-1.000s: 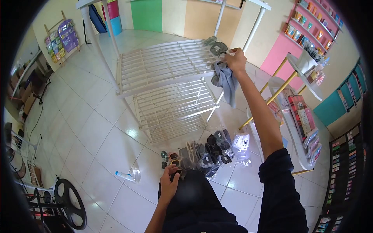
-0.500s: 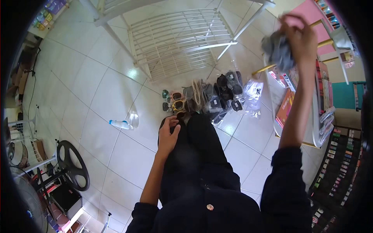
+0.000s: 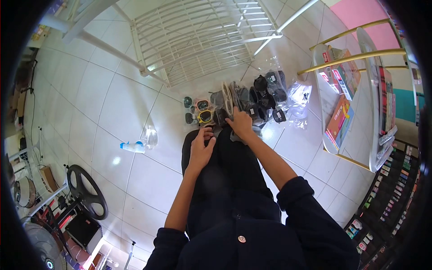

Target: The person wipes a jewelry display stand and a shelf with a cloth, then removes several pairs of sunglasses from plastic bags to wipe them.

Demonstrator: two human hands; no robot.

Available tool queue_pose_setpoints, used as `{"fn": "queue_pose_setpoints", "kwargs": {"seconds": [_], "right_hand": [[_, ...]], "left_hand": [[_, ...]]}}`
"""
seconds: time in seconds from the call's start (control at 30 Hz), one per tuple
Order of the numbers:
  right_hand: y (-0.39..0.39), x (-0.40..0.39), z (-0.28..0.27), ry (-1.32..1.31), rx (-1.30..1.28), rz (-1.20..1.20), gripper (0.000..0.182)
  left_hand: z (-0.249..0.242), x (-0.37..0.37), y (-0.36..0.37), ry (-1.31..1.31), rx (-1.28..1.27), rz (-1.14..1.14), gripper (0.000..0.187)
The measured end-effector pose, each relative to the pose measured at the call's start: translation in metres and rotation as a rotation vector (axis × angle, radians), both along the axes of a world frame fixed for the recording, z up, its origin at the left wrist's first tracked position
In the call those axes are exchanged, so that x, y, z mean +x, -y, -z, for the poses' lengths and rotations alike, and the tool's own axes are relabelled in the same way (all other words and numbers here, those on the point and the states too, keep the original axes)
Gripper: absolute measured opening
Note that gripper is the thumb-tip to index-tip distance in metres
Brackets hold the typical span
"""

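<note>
My left hand point(image 3: 201, 148) rests on my left knee, its fingers apart over dark cloth. At the near edge of a row of wrapped goods on the floor, my right hand point(image 3: 241, 122) reaches in beside beige packets point(image 3: 227, 96); its fingertips are partly hidden and I cannot make out what they hold. Some grey cloth point(image 3: 235, 136) shows beneath that hand. To the left lie yellow-framed sunglasses point(image 3: 205, 116) and green-lensed glasses point(image 3: 187, 102). Black wrapped items point(image 3: 261, 83) are on the right, and a white cap point(image 3: 299, 93) in clear plastic is at the far right.
A white wire rack point(image 3: 198, 40) stands ahead. On the right is a gold-framed shelf point(image 3: 335, 155) with booklets point(image 3: 339, 121). A blue-and-white bottle point(image 3: 132, 146) lies on the floor at left, near a black wheel point(image 3: 87, 192) and a fan point(image 3: 42, 245).
My right hand has come down from the upper right, where it held a grey cloth item, to the row of goods. The view has shifted slightly; my left hand stays on the knee.
</note>
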State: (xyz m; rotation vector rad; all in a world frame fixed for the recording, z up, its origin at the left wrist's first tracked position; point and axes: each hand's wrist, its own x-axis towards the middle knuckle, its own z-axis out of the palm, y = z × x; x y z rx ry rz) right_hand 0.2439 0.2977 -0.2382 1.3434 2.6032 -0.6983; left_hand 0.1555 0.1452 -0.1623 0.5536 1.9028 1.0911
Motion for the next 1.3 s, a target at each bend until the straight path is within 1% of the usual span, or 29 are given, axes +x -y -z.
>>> {"fn": "queue_pose_setpoints", "kwargs": {"seconds": [0.13,0.2,0.23,0.3,0.33,0.4,0.43,0.47,0.5,0.53,0.6,0.63,0.67,0.73,0.77,0.8,0.87,0.9,1.0,1.03,1.07,1.13,1.2,1.27,1.3], "right_hand": [[-0.006,0.001,0.02,0.004,0.061,-0.017,0.02],[-0.009,0.006,-0.008,-0.139,-0.031,0.059,0.019],[-0.011,0.012,-0.017,-0.137,-0.028,0.058,0.019],[-0.014,0.033,-0.032,-0.479,-0.143,0.031,0.017],[-0.013,0.043,-0.04,-0.479,-0.138,0.032,0.017],[-0.006,0.059,-0.067,-0.684,-0.503,0.127,0.018],[-0.001,0.067,-0.087,-0.686,-0.499,0.127,0.018],[0.005,0.07,-0.121,-0.686,-0.757,0.211,0.02],[0.01,0.074,-0.143,-0.677,-1.018,0.295,0.021],[0.014,0.081,-0.152,-0.68,-1.019,0.295,0.021],[0.024,0.096,-0.163,-0.593,-1.31,0.174,0.02],[0.033,0.1,-0.165,-0.608,-1.325,0.217,0.021],[0.04,0.104,-0.169,-0.617,-1.323,0.221,0.021],[0.053,0.109,-0.179,-0.686,-1.199,0.385,0.022],[0.062,0.112,-0.178,-0.723,-1.18,0.462,0.023],[0.07,0.113,-0.18,-0.732,-1.18,0.457,0.023],[0.086,0.113,-0.185,-0.861,-1.034,0.556,0.022],[0.09,0.114,-0.184,-0.899,-0.992,0.581,0.016],[0.1,0.119,-0.186,-0.908,-0.924,0.61,0.017],[0.103,0.121,-0.185,-0.913,-0.922,0.613,0.017],[0.106,0.123,-0.184,-0.926,-0.902,0.598,0.019],[0.111,0.124,-0.185,-0.945,-0.88,0.583,0.022],[0.12,0.125,-0.19,-0.962,-0.856,0.698,0.032],[0.127,0.129,-0.19,-0.927,-0.892,0.713,0.033],[0.129,0.129,-0.19,-0.889,-0.927,0.726,0.034]], "left_hand": [[-0.005,0.003,0.002,-0.002,-0.034,0.008,0.031],[-0.003,0.003,0.004,0.0,-0.034,0.001,0.031],[0.0,0.004,0.005,0.002,-0.031,0.0,0.031],[0.005,0.005,0.005,0.17,0.032,-0.057,0.034],[0.004,0.008,0.003,0.171,0.037,-0.054,0.034],[-0.003,0.016,-0.004,0.618,0.084,-0.284,0.047],[-0.001,0.021,-0.005,0.617,0.088,-0.281,0.047],[0.005,0.027,-0.004,1.04,0.227,-0.402,0.055],[0.007,0.033,-0.004,1.463,0.369,-0.519,0.062],[0.0,0.039,-0.007,1.46,0.367,-0.518,0.062],[-0.029,0.05,-0.018,1.533,0.742,-0.617,0.07],[-0.052,0.049,-0.026,1.491,0.767,-0.747,0.058],[-0.049,0.048,-0.021,1.49,0.762,-0.738,0.058],[-0.038,0.042,-0.01,1.677,1.036,-0.711,0.045],[-0.066,0.04,-0.013,1.492,0.864,-0.872,0.038],[-0.074,0.041,-0.011,1.486,0.867,-0.865,0.038],[-0.084,0.044,-0.005,1.343,0.942,-0.776,0.038],[-0.088,0.046,-0.003,1.328,0.949,-0.808,0.039],[-0.091,0.055,0.004,1.274,1.0,-0.765,0.042],[-0.093,0.058,0.006,1.24,0.978,-0.773,0.044],[-0.094,0.061,0.008,1.241,0.974,-0.767,0.044],[-0.095,0.066,0.01,1.122,0.963,-0.776,0.046],[-0.096,0.071,0.014,1.108,0.959,-0.789,0.046],[-0.096,0.076,0.017,1.095,0.958,-0.8,0.047],[-0.096,0.079,0.018,1.023,0.961,-0.795,0.048]]}}
